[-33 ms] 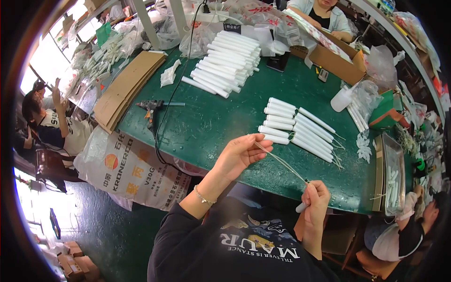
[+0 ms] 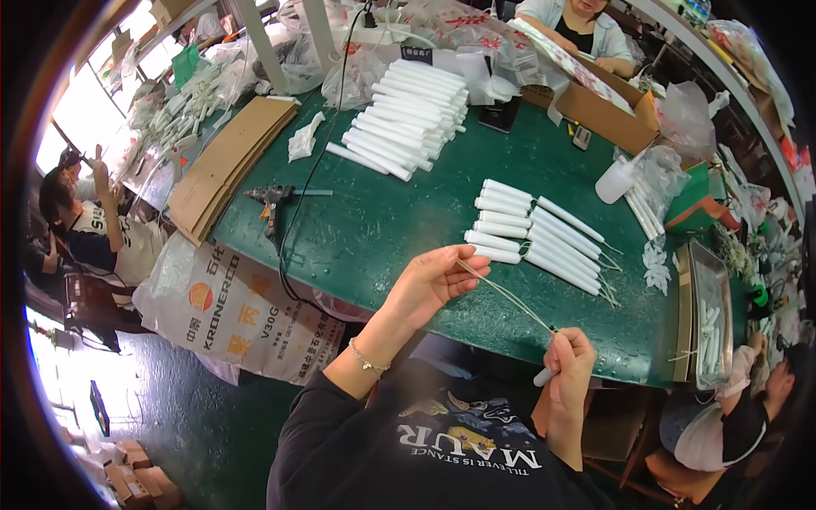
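Over the near table edge, my left hand [image 2: 435, 279] pinches one end of a thin pale cord [image 2: 512, 296] between thumb and fingers. The cord looks doubled and runs taut down to my right hand [image 2: 572, 357]. That hand is closed around a white stick [image 2: 545, 376], whose rounded end sticks out below the fingers; most of it is hidden. A small dark spot shows where the cord meets the right fingertips. Just beyond my hands lies a group of white tubes with cords [image 2: 563, 255], next to shorter white tubes [image 2: 501, 223].
A large pile of white tubes [image 2: 408, 115] lies farther back on the green table [image 2: 382, 229]. At left are a glue gun [image 2: 274, 204] with its black cable and stacked cardboard [image 2: 229, 166]. At right stand a metal tray [image 2: 722, 319] and an open carton [image 2: 608, 110]. Other people sit around.
The view has shifted very slightly, so the table items appear a few pixels over. Both hands keep their hold on the cord and stick.
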`<state>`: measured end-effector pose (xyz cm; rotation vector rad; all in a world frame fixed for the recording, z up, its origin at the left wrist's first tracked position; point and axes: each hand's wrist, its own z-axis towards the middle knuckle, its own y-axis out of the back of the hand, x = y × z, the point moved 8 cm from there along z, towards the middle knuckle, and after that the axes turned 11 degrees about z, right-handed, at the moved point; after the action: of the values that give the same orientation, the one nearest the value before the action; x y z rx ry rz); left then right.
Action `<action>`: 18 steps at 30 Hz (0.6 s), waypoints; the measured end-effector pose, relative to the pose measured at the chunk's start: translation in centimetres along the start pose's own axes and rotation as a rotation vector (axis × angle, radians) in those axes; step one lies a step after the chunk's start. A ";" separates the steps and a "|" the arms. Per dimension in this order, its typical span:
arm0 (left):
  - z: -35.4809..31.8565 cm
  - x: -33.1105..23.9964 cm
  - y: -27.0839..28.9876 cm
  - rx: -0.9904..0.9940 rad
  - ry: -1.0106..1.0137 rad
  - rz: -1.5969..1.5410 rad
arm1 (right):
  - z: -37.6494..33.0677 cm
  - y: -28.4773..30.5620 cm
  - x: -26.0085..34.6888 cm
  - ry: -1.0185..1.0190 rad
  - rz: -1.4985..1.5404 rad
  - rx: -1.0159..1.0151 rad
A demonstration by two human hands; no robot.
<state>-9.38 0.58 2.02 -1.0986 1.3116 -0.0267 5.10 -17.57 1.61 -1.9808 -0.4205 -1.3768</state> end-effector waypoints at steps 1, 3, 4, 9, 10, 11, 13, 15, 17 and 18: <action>-0.1 0.0 0.0 0.002 0.000 0.003 | 0.0 0.0 -0.1 -0.009 0.027 0.022; -0.1 -0.2 -0.2 0.020 -0.005 0.021 | 0.2 0.2 -0.7 -0.010 0.081 0.066; -0.1 -0.1 0.0 0.025 -0.005 0.025 | 0.3 0.3 -0.7 -0.005 0.085 0.064; 0.4 -0.5 0.2 0.053 -0.085 0.131 | 0.5 -0.2 -1.2 -0.116 0.232 0.074; 0.5 -0.6 0.3 0.055 -0.085 0.132 | 0.6 -0.2 -1.2 -0.114 0.233 0.074; 0.5 -0.7 0.4 0.042 -0.097 0.183 | 0.7 0.0 -1.2 -0.120 0.217 0.060; 0.6 -0.6 0.6 0.031 -0.109 0.233 | 0.6 0.1 -1.2 -0.122 0.202 0.045; 0.7 -0.7 1.1 0.001 -0.161 0.242 | 0.4 0.0 -1.0 -0.104 0.179 0.066; 0.9 -0.5 1.6 -0.019 -0.145 0.196 | 0.6 0.0 -1.5 -0.088 0.131 0.090; 1.1 -0.4 1.9 -0.034 -0.133 0.150 | 0.6 -0.1 -1.6 -0.066 0.084 0.114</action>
<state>-9.72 2.48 1.01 -1.0106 1.2753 0.1785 4.87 -16.88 0.04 -1.9320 -0.4313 -1.2117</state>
